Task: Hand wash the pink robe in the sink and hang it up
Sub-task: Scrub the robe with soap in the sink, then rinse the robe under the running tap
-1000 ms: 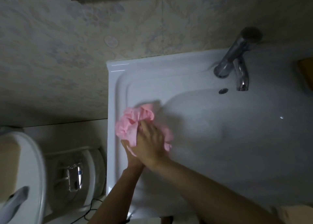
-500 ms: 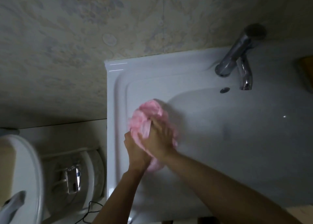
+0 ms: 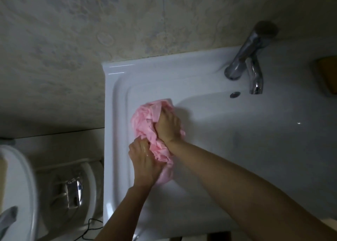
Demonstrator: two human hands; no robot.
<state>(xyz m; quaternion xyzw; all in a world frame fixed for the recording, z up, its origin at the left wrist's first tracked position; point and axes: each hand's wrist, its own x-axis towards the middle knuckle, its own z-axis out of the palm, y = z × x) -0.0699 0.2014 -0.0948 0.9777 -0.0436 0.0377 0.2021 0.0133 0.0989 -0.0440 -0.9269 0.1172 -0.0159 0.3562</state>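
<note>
Grips first: your right grip is clenched on the far end of the pink robe, and your left grip squeezes its near end. The robe lies bunched on the sink, by its left edge, beside the bowl. No water shows at the tap. Judgement: scrubbing is under way; rinsing, wringing and hanging remain.

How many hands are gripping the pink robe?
2. The left hand grips the pink robe's near end; the right hand grips its middle, by the sink's left rim.
</note>
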